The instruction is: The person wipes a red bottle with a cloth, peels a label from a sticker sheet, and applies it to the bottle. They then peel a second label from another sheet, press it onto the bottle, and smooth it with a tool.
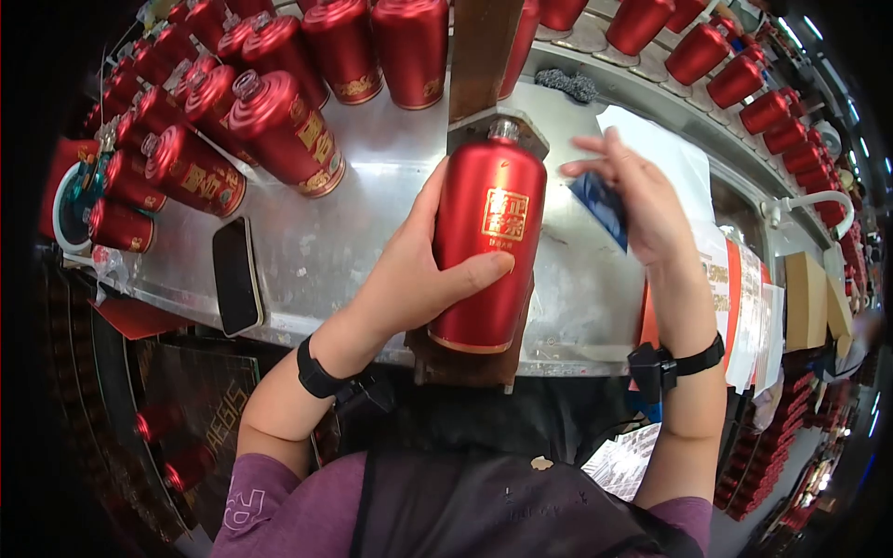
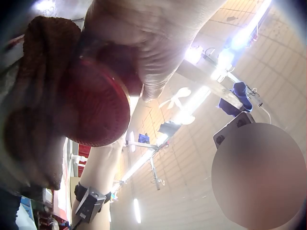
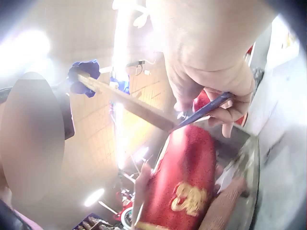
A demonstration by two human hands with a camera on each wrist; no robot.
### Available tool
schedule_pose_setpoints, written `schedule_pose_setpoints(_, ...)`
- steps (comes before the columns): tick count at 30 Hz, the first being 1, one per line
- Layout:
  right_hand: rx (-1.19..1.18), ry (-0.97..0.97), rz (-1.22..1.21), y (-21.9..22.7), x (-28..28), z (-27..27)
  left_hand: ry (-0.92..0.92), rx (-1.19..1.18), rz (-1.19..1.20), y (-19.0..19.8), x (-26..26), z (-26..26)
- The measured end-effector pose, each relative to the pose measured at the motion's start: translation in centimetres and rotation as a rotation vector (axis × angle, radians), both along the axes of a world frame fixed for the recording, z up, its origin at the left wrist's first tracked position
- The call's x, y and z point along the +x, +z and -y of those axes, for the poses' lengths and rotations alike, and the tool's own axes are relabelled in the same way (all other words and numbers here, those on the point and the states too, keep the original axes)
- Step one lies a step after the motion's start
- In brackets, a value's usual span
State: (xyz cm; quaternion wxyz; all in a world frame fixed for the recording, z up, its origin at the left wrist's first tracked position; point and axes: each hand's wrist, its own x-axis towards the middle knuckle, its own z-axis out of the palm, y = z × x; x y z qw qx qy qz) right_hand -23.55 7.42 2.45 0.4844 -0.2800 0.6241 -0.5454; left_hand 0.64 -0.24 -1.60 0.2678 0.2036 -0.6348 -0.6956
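A red bottle [image 1: 486, 251] with gold characters lies on a brown wooden stand, its bare metallic neck pointing away from the body. The left hand [image 1: 409, 270] grips it from the left side, thumb across the front. Right of the bottle neck, the right hand [image 1: 637, 200] holds a flat blue piece [image 1: 600, 212], not touching the bottle in the head view. In the right wrist view the blue piece [image 3: 204, 111] shows edge-on between the fingers, near the red bottle [image 3: 182, 177]. The round bottle base [image 2: 98, 108] faces the left wrist camera.
Several red bottles [image 1: 288, 130] stand at the upper left of the metal table [image 1: 372, 167]. A black phone [image 1: 236, 276] lies at the left edge. White paper [image 1: 665, 153] lies at the right, a dark scrubber [image 1: 566, 85] at the back, and a cardboard box [image 1: 806, 302] farther right.
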Motion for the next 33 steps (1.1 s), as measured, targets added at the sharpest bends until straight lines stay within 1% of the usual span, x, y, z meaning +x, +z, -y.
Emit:
schedule_pose_setpoints(2, -0.156, -0.086, -0.111, 1.3, 0.1, 0.0, 0.013, -0.006, 0.033, 0.0, 0.0, 0.1)
schedule_pose_setpoints(3, -0.184, -0.006, -0.167, 1.9, 0.7, -0.2, -0.016, 0.056, 0.033, 0.5, 0.0, 0.1)
schedule_pose_setpoints(4, -0.211, 0.074, -0.223, 2.8, 1.8, -0.5, -0.022, 0.047, 0.033, 0.5, -0.1, 0.1)
schedule_pose_setpoints(5, -0.138, 0.199, -0.241, 4.7, 3.6, -0.8, -0.016, 0.033, 0.015, 0.4, -0.1, 0.1)
schedule_pose_setpoints(6, -0.255, 0.346, -0.456, 4.1, 4.3, -0.6, -0.009, 0.021, -0.001, 0.2, -0.1, 0.2)
schedule_pose_setpoints(8, -0.096, 0.359, -0.488, 5.5, 3.7, 0.7, -0.025, -0.005, 0.002, 0.2, -0.1, 0.5)
schedule_pose_setpoints(10, -0.291, 0.049, -1.139, 5.5, 1.0, 2.8, -0.048, 0.088, 0.022, 0.5, 0.0, 0.3)
schedule_pose_setpoints(11, -0.178, 0.177, -0.874, 6.5, 0.9, 2.4, -0.046, 0.089, 0.023, 0.5, 0.0, 0.2)
schedule_pose_setpoints(12, -0.296, 0.377, -0.916, 7.0, 2.7, 1.9, -0.041, 0.078, 0.027, 0.6, -0.1, 0.3)
schedule_pose_setpoints(14, -0.141, 0.503, -0.693, 6.5, 4.4, 1.8, -0.03, 0.073, 0.027, 0.6, -0.1, 0.3)
schedule_pose_setpoints(15, -0.247, 0.408, -0.753, 5.2, 2.3, 2.9, -0.032, 0.062, 0.046, 0.4, 0.1, 0.3)
schedule_pose_setpoints(16, -0.366, 0.11, -1.346, 5.9, 1.1, 3.4, -0.026, 0.054, 0.059, 0.2, 0.1, 0.2)
schedule_pose_setpoints(17, -0.389, 0.209, -1.208, 6.2, 1.5, 3.0, -0.016, 0.063, 0.054, -0.2, 0.2, 0.2)
schedule_pose_setpoints(18, -0.408, 0.308, -1.069, 6.6, 2.8, 2.4, -0.037, 0.007, 0.017, -0.6, 0.4, 0.4)
schedule_pose_setpoints(19, -0.413, 0.527, -1.018, 6.1, 4.8, 1.2, -0.056, -0.053, -0.023, -0.8, 0.4, 0.6)
schedule_pose_setpoints(20, -0.289, 0.611, -0.854, 6.4, 5.6, 0.9, -0.044, -0.049, -0.033, -0.9, 0.2, 0.6)
schedule_pose_setpoints(22, -0.346, 0.221, -1.048, 5.8, 3.2, 2.3, -0.051, 0.171, -0.182, -0.6, 0.0, 0.1)
schedule_pose_setpoints(23, -0.249, 0.104, -1.366, 6.7, 2.5, 2.2, -0.049, 0.084, -0.059, 0.4, 0.0, -0.1)
schedule_pose_setpoints(24, -0.244, 0.136, -1.369, 6.7, 3.0, 2.0, -0.029, 0.104, -0.067, 0.8, 0.0, -0.1)
schedule_pose_setpoints(26, -0.27, 0.445, -1.07, 6.2, 4.7, 1.4, -0.089, 0.183, -0.166, 1.0, 0.0, 0.2)
schedule_pose_setpoints(27, -0.275, 0.582, -0.913, 5.9, 5.2, 1.1, -0.106, 0.177, -0.199, 0.8, 0.0, 0.2)
schedule_pose_setpoints(28, -0.376, 0.348, -1.055, 5.7, 3.3, 2.4, -0.088, 0.189, -0.212, 0.6, 0.0, 0.1)
schedule_pose_setpoints(30, -0.43, 0.264, -1.369, 6.7, 4.0, 1.9, -0.087, 0.319, -0.175, 0.2, 0.3, 0.0)
schedule_pose_setpoints(31, -0.45, 0.413, -1.42, 6.4, 6.3, 0.6, 0.064, 0.263, -0.113, -0.8, 0.1, -0.3)
schedule_pose_setpoints(32, -0.483, 0.561, -1.462, 6.0, 8.9, -1.5, 0.096, 0.21, -0.057, -0.6, 0.2, -0.3)
schedule_pose_setpoints(33, -0.421, 0.753, -1.261, 6.7, 10.0, -2.5, 0.024, 0.304, -0.169, -0.5, 0.1, 0.3)
